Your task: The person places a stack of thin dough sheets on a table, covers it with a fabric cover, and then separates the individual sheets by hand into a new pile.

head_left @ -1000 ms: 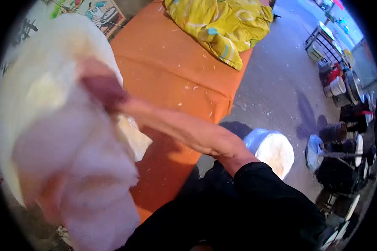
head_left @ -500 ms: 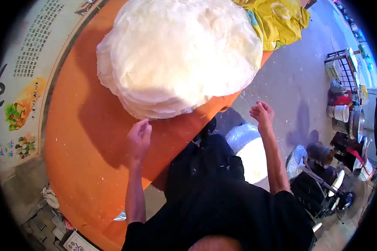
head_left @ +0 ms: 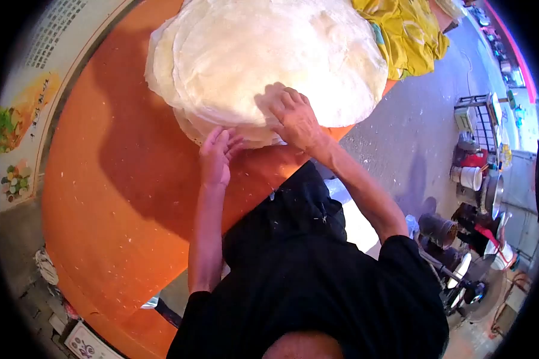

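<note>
A tall stack of thin, pale round flatbreads [head_left: 263, 66] lies at the edge of the orange table [head_left: 126, 239]. My left hand [head_left: 217, 157] is at the stack's near rim, palm turned partly up and fingers apart, holding nothing. Over the near right part of the stack, my right hand [head_left: 297, 122] presses its bent fingers against the top flatbread, closed at its edge. The fingertips of that hand are partly hidden.
Yellow cloth [head_left: 410, 39] lies beside the stack at the far right. Below the table's edge a white bag or container [head_left: 359, 221] shows on the floor. A fan [head_left: 479, 290], a white bucket [head_left: 468, 177] and a rack [head_left: 479, 119] stand at the right.
My right hand has come in from the right, off to the side, onto the stack. My left hand has moved slightly up and right, its fingers now spread apart. The view has shifted slightly.
</note>
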The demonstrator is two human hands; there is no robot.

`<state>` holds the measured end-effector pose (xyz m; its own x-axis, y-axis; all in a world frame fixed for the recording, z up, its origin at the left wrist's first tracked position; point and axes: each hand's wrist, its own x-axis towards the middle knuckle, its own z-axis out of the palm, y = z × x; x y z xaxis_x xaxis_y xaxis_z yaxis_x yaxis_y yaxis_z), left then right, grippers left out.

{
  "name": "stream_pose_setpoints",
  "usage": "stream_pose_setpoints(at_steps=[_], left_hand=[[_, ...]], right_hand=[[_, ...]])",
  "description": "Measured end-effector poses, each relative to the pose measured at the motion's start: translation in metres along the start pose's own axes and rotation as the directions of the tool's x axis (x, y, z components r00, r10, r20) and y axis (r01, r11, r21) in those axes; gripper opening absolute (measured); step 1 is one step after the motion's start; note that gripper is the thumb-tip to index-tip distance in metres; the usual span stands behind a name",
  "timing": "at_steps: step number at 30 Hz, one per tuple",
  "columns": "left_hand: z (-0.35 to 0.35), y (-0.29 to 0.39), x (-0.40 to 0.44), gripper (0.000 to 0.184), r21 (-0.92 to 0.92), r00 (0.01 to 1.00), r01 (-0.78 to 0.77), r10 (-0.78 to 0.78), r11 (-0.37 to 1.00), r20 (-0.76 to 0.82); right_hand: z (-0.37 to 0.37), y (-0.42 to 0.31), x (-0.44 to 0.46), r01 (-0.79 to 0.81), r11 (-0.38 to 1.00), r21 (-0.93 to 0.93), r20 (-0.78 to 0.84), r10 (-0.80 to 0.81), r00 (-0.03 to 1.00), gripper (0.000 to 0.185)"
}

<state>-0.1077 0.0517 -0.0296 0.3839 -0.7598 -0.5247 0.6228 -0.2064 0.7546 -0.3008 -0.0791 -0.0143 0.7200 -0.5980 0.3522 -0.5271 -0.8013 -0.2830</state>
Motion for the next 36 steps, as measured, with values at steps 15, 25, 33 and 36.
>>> stream_pose_setpoints(at_steps=[15,25,33,36], left_hand=[[0.051,0.005,0.016,0.02,-0.029,0.964,-0.166,0.156,0.986,-0.217],[0.048,0.001,0.028,0.025,-0.24,0.987,-0.159,0.156,0.958,-0.031],[0.047,-0.001,0.04,0.046,-0.365,0.997,-0.057,0.068,0.929,0.02],[0.04,-0.007,0.041,0.051,-0.378,0.997,-0.059,0.077,0.924,0.031]], right_hand=[[-0.011,0.032,0.034,0.142,0.969,0.2,0.149,-0.174,0.973,0.038],[-0.021,0.034,0.047,0.052,0.921,0.385,0.085,-0.092,0.992,0.022],[0.01,0.03,0.071,0.042,0.958,0.283,-0.006,-0.042,0.999,0.005],[-0.071,0.031,0.13,0.074,0.989,0.132,-0.15,-0.054,0.987,0.007]])
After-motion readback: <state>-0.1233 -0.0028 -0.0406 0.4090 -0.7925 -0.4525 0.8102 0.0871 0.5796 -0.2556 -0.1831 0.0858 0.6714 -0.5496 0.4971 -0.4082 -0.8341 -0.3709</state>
